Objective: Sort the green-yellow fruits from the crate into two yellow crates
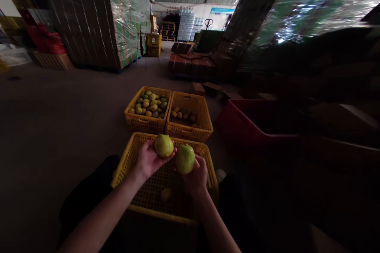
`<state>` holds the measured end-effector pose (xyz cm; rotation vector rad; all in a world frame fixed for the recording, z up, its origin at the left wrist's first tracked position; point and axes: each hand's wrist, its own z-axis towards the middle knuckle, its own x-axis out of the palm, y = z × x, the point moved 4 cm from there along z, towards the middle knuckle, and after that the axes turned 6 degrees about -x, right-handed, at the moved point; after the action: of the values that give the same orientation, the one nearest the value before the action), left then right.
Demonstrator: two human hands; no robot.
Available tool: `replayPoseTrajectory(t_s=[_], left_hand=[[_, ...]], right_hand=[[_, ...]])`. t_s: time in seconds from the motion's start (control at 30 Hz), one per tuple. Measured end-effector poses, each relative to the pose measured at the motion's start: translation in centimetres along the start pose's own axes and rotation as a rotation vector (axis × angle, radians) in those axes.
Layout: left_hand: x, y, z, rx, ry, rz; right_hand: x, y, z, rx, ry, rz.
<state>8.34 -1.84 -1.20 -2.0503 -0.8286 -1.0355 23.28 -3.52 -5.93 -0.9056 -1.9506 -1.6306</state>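
My left hand (147, 161) is closed around the underside of a round yellow-green fruit (164, 145). In my right hand (198, 177) sits a second, slightly larger and greener fruit (185, 159) with a small stem end on top. The two fruits are held side by side, close to each other, above a yellow plastic crate (135, 142) between my legs. A single dim yellowish fruit (166, 194) lies low in that crate. The fruit's exact kind is hard to make out in this light.
Beyond the near crate stand a yellow crate (128, 115) filled with green and yellowish fruit and another yellow crate (204, 122) with several fruits inside. A red bin (237, 126) is on the right. Wrapped stacks (127, 16) and flattened cartons (192, 63) stand farther back.
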Motion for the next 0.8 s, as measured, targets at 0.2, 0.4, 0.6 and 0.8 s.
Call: replayPoseTrajectory(t_s=[0.2,0.4,0.6,0.8], left_hand=[[0.2,0.6,0.9,-0.012,-0.021,-0.062],[0.2,0.4,0.8,0.034,0.026,0.002],[0.0,0.1,0.2,0.158,-0.030,-0.021],[0.5,-1.1,-0.2,0.483,0.028,0.229]], right_hand=[[1.2,0.2,-0.4,0.120,0.038,0.134],[1.6,-0.4,-0.4,0.149,0.206,0.115],[1.6,-0.5,-0.6,0.154,0.242,0.097],[1.1,-0.5,0.0,0.109,0.182,0.061]])
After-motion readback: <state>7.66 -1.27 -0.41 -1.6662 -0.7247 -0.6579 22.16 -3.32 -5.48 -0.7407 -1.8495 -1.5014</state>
